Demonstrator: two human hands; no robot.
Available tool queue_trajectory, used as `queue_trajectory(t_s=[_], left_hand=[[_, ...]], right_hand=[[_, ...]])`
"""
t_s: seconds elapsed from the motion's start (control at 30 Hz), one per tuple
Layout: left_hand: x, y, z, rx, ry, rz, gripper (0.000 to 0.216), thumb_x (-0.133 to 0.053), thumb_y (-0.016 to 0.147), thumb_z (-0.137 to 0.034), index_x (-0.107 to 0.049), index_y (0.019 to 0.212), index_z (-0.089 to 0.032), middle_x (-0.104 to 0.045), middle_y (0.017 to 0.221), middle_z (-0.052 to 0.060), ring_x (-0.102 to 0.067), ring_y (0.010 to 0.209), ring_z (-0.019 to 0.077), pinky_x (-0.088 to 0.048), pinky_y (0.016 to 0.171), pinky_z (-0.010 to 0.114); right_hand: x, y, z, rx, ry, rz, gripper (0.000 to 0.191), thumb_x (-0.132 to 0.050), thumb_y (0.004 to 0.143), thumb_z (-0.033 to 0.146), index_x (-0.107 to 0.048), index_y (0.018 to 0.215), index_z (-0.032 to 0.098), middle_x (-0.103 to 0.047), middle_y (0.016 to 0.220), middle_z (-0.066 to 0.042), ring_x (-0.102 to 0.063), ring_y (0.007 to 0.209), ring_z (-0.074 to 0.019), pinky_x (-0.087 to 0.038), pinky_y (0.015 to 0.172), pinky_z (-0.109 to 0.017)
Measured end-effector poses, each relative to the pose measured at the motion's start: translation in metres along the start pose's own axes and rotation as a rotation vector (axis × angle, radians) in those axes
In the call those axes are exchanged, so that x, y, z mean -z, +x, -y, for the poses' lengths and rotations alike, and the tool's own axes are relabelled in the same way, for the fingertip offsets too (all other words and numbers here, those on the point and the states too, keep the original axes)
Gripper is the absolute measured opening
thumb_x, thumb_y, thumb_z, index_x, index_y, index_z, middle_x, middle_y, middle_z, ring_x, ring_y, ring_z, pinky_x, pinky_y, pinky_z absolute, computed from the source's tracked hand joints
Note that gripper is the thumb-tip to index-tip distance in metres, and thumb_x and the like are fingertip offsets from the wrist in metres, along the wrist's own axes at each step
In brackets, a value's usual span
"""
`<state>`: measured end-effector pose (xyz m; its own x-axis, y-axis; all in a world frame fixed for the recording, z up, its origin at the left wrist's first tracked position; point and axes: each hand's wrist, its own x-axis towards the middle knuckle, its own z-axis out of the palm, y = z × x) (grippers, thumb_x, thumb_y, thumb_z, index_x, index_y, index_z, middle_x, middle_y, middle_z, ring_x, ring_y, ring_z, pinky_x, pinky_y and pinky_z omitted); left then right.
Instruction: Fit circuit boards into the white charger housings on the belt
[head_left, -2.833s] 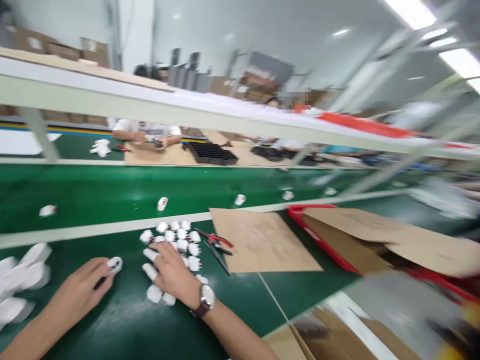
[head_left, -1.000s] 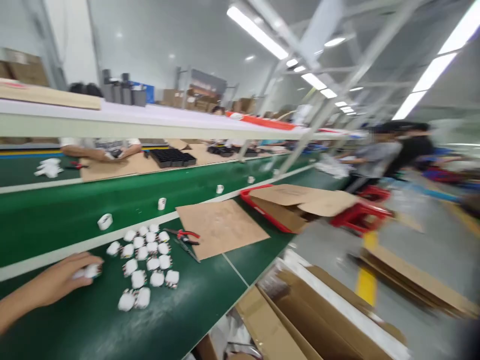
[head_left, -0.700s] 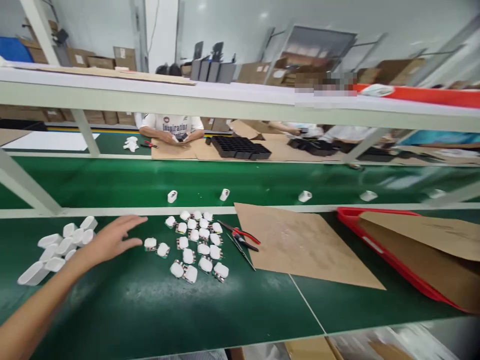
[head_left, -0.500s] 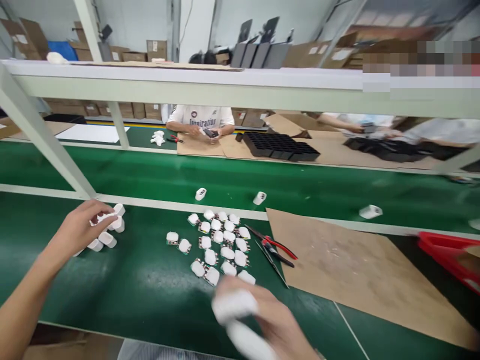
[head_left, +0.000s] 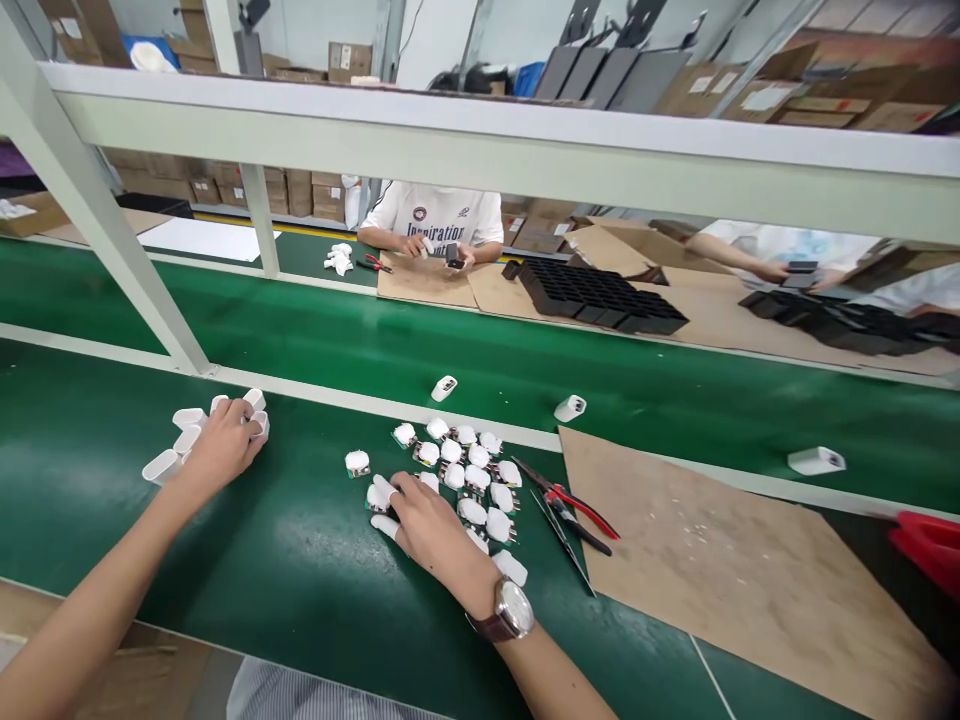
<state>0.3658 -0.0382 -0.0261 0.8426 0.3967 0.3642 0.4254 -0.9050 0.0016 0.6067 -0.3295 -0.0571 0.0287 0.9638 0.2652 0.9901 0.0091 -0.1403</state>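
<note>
My left hand [head_left: 223,443] has its fingers curled over a cluster of white plastic housings [head_left: 161,467] on the green bench, closed on one at the right side of the cluster, mostly covered by the fingers. White finger cots cover the thumb and index finger of my right hand [head_left: 427,525]. Those two fingers are apart, beside a small white-topped circuit module [head_left: 373,498]. Another module [head_left: 358,462] lies just beyond it. Several more modules [head_left: 499,524] are grouped to the right, some hidden under my right hand.
Red-handled pliers [head_left: 577,508] and tweezers [head_left: 562,545] lie beside a cardboard sheet [head_left: 697,540]. White assembled pieces [head_left: 444,388] rest on the green belt [head_left: 337,345]. A frame post [head_left: 127,215] rises behind my left hand. Across the belt, co-workers handle dark parts near a black tray [head_left: 600,295].
My right hand has moved from the lower front, where it was blurred, up and left to the modules. My left hand's fingers have closed in on the housings. The head view has shifted.
</note>
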Motion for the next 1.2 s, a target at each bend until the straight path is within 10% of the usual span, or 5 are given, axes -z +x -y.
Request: queue_trajectory(t_s=[0.33, 0.6, 0.83, 1.07, 1.2], left_hand=[[-0.008, -0.022, -0.102, -0.16, -0.808, 0.268, 0.003, -0.061, 0.099, -0.02, -0.064, 0.1, -0.021, -0.059, 0.129, 0.009, -0.066, 0.11, 0.0205, -0.055, 0.097, 0.033], [-0.036, -0.038, -0.109, 0.099, -0.866, 0.375, 0.074, -0.08, 0.089, -0.033, -0.042, 0.152, -0.033, -0.06, 0.146, 0.007, -0.059, 0.133, 0.0311, -0.052, 0.112, 0.049], [-0.031, -0.043, -0.114, -0.039, -0.873, 0.242, 0.069, -0.059, 0.098, -0.016, -0.034, 0.16, -0.031, -0.053, 0.156, 0.009, -0.051, 0.144, 0.0277, -0.046, 0.121, 0.048], [-0.042, -0.048, -0.117, -0.05, -0.726, 0.006, 0.025, -0.076, 0.095, -0.035, -0.071, 0.118, -0.025, -0.056, 0.129, 0.012, -0.064, 0.112, 0.0285, -0.061, 0.092, 0.042], [-0.045, -0.051, -0.122, -0.023, -0.848, 0.002, 0.055, -0.063, 0.103, -0.024, -0.044, 0.154, -0.032, -0.06, 0.132, 0.011, -0.063, 0.121, 0.0265, -0.058, 0.104, 0.045]], right_hand=[[0.004, 0.0, 0.005, 0.003, -0.007, 0.152, 0.008, -0.066, 0.096, 0.016, -0.072, 0.098, 0.011, -0.068, 0.123, -0.021, -0.066, 0.109, -0.0355, -0.061, 0.098, -0.053], [-0.004, -0.009, -0.005, 0.087, 0.24, 0.039, 0.038, -0.055, 0.095, 0.004, -0.061, 0.131, 0.014, -0.068, 0.127, -0.017, -0.061, 0.123, -0.0317, -0.06, 0.102, -0.049], [0.011, 0.006, 0.022, 0.066, 0.343, -0.258, 0.045, -0.063, 0.098, 0.011, -0.051, 0.141, 0.02, -0.064, 0.126, -0.014, -0.061, 0.117, -0.0297, -0.061, 0.095, -0.05], [0.016, 0.007, 0.028, 0.104, 0.272, -0.334, 0.048, -0.067, 0.095, 0.007, -0.052, 0.139, 0.02, -0.064, 0.123, -0.015, -0.061, 0.115, -0.0306, -0.061, 0.093, -0.051], [0.016, 0.007, 0.034, 0.144, 0.255, -0.34, 0.053, -0.067, 0.095, 0.007, -0.049, 0.145, 0.018, -0.066, 0.126, -0.016, -0.062, 0.116, -0.0312, -0.06, 0.096, -0.053]])
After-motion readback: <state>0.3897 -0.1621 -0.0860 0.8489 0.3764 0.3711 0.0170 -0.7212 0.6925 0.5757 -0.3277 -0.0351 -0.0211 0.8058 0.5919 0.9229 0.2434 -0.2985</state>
